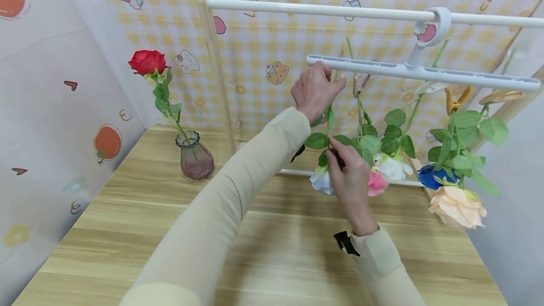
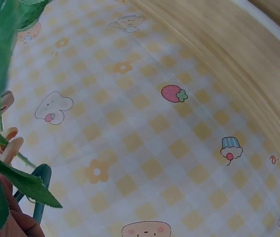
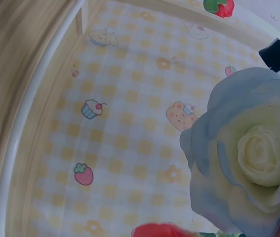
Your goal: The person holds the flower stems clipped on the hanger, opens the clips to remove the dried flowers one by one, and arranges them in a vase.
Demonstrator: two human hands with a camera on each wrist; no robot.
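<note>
Left hand raised to the white clip hanger, fingers pinched at the clip and the top of a green stem, seemingly to work the peg while the stem hangs from it. Right hand lower down, fingers closed round the same stem just above its bloom, probably steadying the weight so the flower does not swing or drop. Pale blue-white rose hanging head-down below that hand, filling the right wrist view, above the middle of the tabletop toward its far edge. More flowers clipped upside down along the hanger to the right: a pink one, a white one, a blue one and a peach one, heads down as for drying or display. Hanger hooked on the white top rail of a wood-framed rack standing at the far edge. Near the far left corner, a purple glass vase with one red rose standing upright. Light wood-grain tabletop, closed in at the back by a yellow checked backdrop with cartoon bears, cupcakes and strawberries, and at the left by a pale sheet printed with fruit.
</note>
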